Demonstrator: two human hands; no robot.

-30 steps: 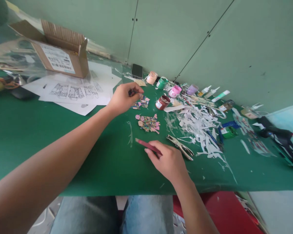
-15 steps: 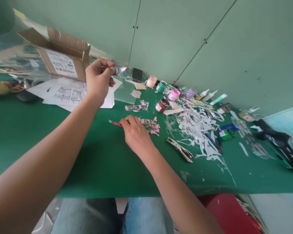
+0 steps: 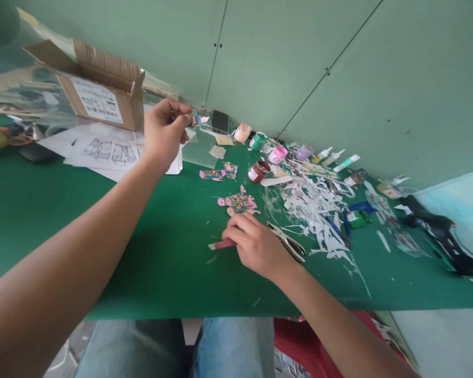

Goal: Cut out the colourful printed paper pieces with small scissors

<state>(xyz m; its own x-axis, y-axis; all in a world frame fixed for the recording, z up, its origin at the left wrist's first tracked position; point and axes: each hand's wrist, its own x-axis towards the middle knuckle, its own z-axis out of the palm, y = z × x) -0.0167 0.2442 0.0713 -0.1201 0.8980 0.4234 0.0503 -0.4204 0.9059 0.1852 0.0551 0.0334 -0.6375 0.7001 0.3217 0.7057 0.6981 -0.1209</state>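
Observation:
Raised over the papers, my left hand (image 3: 166,134) pinches a small colourful paper cutout (image 3: 199,119) whose pink end sticks out past the fingertips. My right hand (image 3: 255,244) is closed around a craft knife (image 3: 224,244) with a pinkish-red handle and a pale tip pointing left, low over the green table. Just beyond the right hand lies a cluster of patterned cutouts (image 3: 239,202) with pink parts. Two more patterned pieces (image 3: 212,175) rest further back. A metal hole punch (image 3: 287,241) lies beside the right hand, partly behind it.
An open cardboard box (image 3: 102,100) stands back left, with printed drawings (image 3: 110,151) in front. Paint jars (image 3: 259,171) and a phone (image 3: 220,122) line the rear. White paper scraps (image 3: 311,210) pile up on the right, near a black strap-like object (image 3: 441,231).
My right hand has moved right and toward me with the knife, uncovering the cutout cluster. My left hand, still holding its cutout, has shifted slightly right.

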